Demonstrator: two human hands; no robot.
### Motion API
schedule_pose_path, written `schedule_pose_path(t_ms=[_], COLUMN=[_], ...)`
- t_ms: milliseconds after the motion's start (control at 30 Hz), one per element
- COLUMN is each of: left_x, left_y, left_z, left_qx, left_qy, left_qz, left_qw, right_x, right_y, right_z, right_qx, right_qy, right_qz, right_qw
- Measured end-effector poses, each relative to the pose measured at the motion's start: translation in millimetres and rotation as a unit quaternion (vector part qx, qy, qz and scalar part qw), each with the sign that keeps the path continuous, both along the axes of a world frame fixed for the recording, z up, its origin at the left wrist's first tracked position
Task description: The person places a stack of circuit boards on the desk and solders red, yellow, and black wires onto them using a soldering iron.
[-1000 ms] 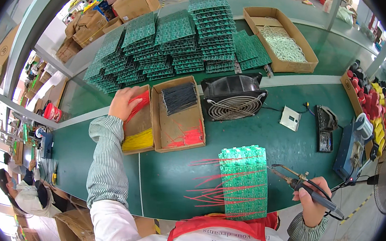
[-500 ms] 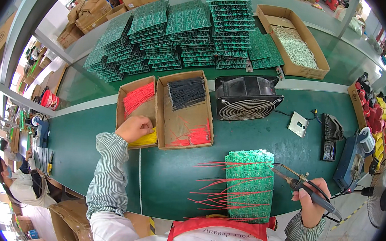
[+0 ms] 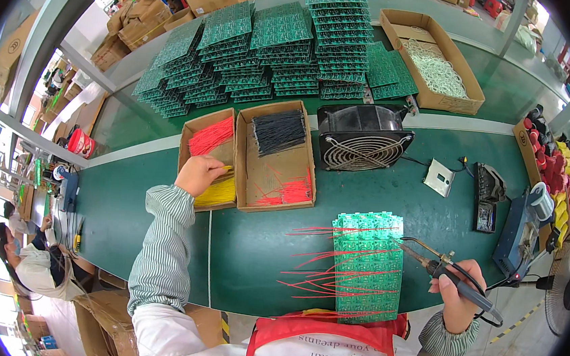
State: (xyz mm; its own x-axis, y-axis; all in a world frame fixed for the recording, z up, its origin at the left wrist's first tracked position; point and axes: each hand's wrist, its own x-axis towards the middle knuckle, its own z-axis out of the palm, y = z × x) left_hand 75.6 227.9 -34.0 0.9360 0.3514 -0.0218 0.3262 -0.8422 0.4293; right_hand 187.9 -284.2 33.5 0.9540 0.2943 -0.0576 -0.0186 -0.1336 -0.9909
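My left hand (image 3: 198,174) is over the near end of the left cardboard box (image 3: 184,143), its thumb and fingers closed on yellow wire (image 3: 227,168). Below it in that box lies a bundle of yellow wires (image 3: 216,193); red wires (image 3: 211,136) fill the far end. My right hand (image 3: 460,288) grips a soldering iron (image 3: 482,302) with a thin curved tube along it. The iron's tip is at the right edge of a green circuit board panel (image 3: 369,256). Several red wires (image 3: 312,256) stick out leftward from this panel.
The second box (image 3: 256,179) holds black wires (image 3: 277,134) and loose red ones. Behind stand a black fan (image 3: 363,141) and tall stacks of circuit boards (image 3: 281,32). At right are a metal plate (image 3: 439,178), a black holder (image 3: 485,195) and a blue solder unit (image 3: 514,232).
My left hand has lifted slightly from the yellow bundle, and yellow wire now shows at its fingertips. The right hand with the iron has stayed almost still.
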Motion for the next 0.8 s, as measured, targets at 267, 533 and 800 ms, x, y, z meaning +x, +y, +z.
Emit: schedule_pose_path(t_ms=[267,533,800], left_x=[12,13,9], left_y=[-9,-24,-38], left_z=[-1,-1,22], left_qx=[0.194,0.437,0.359], left_qy=[0.019,0.211,0.099], left_qz=[-0.06,-0.059,-0.071], left_qw=[0.979,0.872,0.925], right_x=[-2,1,6], right_y=[-8,-10,-15], right_z=[-4,-8,-9], right_qx=[0.007,0.015,-0.043], right_qy=[-0.011,-0.038,-0.105], right_qz=[0.012,0.033,0.049], right_qw=[1.0,0.999,0.992])
